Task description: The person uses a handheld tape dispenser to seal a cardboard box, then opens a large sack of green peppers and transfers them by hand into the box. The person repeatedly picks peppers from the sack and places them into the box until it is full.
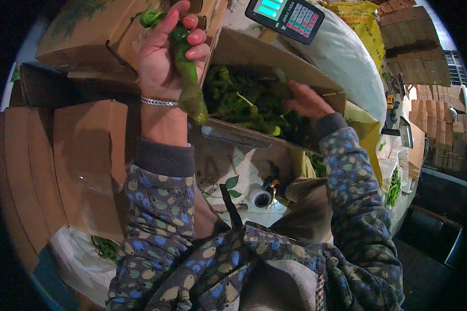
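My left hand (169, 58), with a braided silver bracelet at its wrist, is closed around a long, curved green pepper (186, 77). It holds the pepper raised at the left end of an open cardboard box (253, 137). Many green peppers (237, 97) lie in the box, some with stems showing. My right hand (309, 99) reaches into the right part of the box, over the peppers. It is blurred, and its fingertips are partly lost among dark green shapes, so whether it grips one cannot be told. Behind the box stands a digital scale display (286, 17) with a lit screen and a keypad.
Large cardboard boxes (85, 147) stand at the left. A white sack (346, 54) bulges behind the box, with a yellow printed sack (358, 23) beyond. On the floor by my legs are leaves (232, 182) and a white roll (261, 199). Flattened cartons (436, 116) are stacked at the right.
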`<state>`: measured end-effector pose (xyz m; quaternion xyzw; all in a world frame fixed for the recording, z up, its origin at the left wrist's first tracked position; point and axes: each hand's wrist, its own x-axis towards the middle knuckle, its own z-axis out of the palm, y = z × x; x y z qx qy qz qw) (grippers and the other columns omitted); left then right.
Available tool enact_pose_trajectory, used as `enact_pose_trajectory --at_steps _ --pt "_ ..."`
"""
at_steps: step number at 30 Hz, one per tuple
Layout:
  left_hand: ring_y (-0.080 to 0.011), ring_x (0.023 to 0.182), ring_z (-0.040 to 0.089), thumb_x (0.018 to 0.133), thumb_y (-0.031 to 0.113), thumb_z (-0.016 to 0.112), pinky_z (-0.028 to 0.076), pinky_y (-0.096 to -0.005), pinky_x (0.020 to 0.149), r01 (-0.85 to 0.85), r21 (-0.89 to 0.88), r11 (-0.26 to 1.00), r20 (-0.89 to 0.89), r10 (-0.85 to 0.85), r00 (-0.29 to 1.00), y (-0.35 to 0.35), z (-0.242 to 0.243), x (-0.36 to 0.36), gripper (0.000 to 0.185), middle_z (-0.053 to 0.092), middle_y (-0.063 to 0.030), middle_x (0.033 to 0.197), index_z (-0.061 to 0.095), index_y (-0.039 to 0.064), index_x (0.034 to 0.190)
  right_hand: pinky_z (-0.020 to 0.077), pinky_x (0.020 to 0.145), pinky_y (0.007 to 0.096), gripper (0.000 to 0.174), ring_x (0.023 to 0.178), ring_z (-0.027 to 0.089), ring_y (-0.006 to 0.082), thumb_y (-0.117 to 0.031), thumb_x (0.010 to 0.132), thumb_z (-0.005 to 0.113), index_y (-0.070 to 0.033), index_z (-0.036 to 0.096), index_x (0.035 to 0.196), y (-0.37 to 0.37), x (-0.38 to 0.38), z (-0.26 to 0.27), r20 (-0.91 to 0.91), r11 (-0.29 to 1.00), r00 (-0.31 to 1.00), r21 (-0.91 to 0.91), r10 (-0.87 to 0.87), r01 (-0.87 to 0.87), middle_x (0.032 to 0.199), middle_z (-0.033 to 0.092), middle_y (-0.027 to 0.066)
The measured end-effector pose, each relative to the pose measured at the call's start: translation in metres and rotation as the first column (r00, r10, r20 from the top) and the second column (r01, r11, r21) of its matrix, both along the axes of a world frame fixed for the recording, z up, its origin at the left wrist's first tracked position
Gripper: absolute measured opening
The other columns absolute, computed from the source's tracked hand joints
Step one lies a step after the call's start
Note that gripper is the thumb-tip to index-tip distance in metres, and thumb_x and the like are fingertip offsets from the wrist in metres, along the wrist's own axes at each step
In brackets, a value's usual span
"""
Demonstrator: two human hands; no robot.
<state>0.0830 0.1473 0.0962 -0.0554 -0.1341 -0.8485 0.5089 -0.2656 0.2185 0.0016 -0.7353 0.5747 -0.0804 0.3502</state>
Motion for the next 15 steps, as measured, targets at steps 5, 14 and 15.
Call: enact_pose_trajectory --at_steps 5,14,15 --pt "-0.0155 0.072 0.048 0.091 0.015 0.055 0.041 -0.0242 0.054 0.0 0.005 1.0 0.029 0.0 1.0 -0.001 -0.004 0.0 0.027 0.054 -0.0063 0.088 0.055 0.0 0.113 0.041 0.093 0.037 0.047 0.108 0.053 0.0322 -0.017 0.084 0.059 -0.003 0.046 0.127 -0.019 0.008 0.072 -0.037 0.979 0.999 -0.206 0.002 -0.009 0.117 0.057 0.0189" --pt "-0.0161 0.074 0.048 0.091 0.014 0.055 0.041 -0.0248 0.055 0.009 0.048 0.999 0.003 -0.009 1.0 -0.001 -0.005 -0.006 0.026 0.054 -0.0065 0.089 0.055 0.001 0.113 0.0467 0.077 0.0466 0.041 0.092 0.057 0.0419 -0.033 0.082 0.063 -0.006 0.054 0.112 -0.049 0.065 0.024 -0.18 0.856 0.974 -0.472 0.139 -0.21 0.097 0.062 0.0219" --pt "-0.0162 0.074 0.048 0.091 0.014 0.055 0.041 -0.0249 0.055 0.003 0.049 0.999 0.007 -0.003 1.0 -0.001 -0.005 -0.005 0.026 0.054 -0.0065 0.09 0.055 0.001 0.113 0.0469 0.076 0.0464 0.041 0.091 0.057 0.042 -0.032 0.082 0.063 -0.006 0.055 0.111 -0.046 0.057 0.02 -0.225 0.874 0.968 -0.442 0.108 -0.2 0.096 0.062 0.0219"
